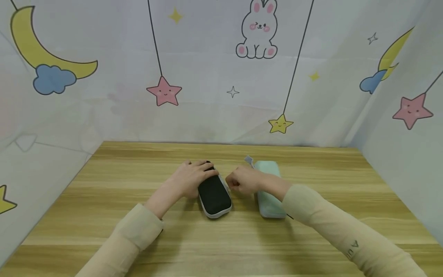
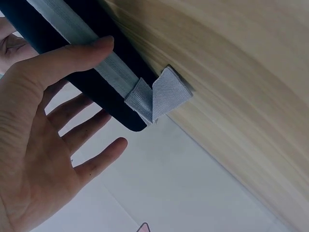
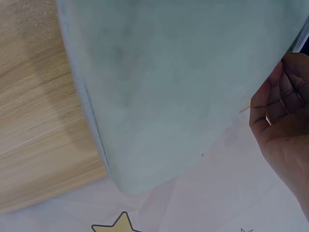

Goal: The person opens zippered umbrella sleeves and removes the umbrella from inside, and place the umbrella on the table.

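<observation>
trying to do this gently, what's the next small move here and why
Probably ease the right hand along the black case's grey band, which looks like a zipper: the left hand grips the case, and the right hand is curled close beside it on the right. What the right hand pinches, if anything, is hidden.

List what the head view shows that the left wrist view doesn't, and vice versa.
Only the head view plainly shows the mint-green case and a printed yellow crescent. Only the left wrist view shows the folded grey fabric tab at the end of the black zip case, plus the left thumb tip on its zipper tape. Both show the black zip case, left hand and wood-grain tabletop.
</observation>
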The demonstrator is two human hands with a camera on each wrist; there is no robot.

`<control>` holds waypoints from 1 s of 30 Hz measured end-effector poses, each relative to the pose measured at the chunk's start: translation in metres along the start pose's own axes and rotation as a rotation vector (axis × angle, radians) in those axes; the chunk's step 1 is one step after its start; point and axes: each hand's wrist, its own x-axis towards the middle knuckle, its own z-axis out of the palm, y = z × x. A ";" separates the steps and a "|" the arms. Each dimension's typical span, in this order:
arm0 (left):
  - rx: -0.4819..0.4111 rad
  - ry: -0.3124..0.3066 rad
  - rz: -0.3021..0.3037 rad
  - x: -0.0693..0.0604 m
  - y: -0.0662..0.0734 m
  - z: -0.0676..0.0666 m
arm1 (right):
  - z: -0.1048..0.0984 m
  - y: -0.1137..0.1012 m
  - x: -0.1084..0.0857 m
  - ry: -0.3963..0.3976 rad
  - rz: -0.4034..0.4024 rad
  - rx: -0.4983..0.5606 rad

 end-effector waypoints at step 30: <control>-0.155 -0.104 0.111 0.005 0.000 0.002 | 0.014 -0.005 -0.011 0.018 0.056 0.040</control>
